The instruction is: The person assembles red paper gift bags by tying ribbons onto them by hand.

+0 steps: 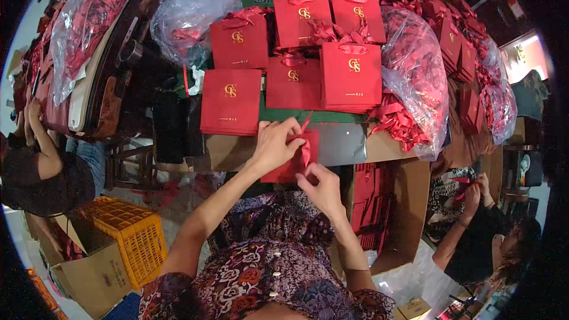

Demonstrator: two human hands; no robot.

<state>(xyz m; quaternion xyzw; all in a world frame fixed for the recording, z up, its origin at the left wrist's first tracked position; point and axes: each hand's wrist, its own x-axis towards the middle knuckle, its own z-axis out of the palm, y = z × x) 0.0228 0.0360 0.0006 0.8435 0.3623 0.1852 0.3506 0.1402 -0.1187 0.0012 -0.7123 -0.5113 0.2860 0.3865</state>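
Note:
At the table's near edge, a small red paper bag (280, 172) lies tilted between my hands. My left hand (276, 145) is closed at its upper part, thumb and fingers pinching a shiny red ribbon (306, 155). One end of that ribbon sticks up above the fingers. Lower down on the right, my right hand (323, 188) is closed too, with thumb and forefinger on the ribbon's lower part. The fingers partly hide the bag and its ribbon. Just beyond my hands stands a stack of flat red bags (230, 104) with gold lettering.
More red bag stacks (351, 77) cover the green tabletop, beside a clear plastic sack of ribbons (415, 77). An open cardboard box (409, 207) holding red bags sits below right. An orange crate (139, 240) is at lower left. Co-workers (483, 231) sit on both sides.

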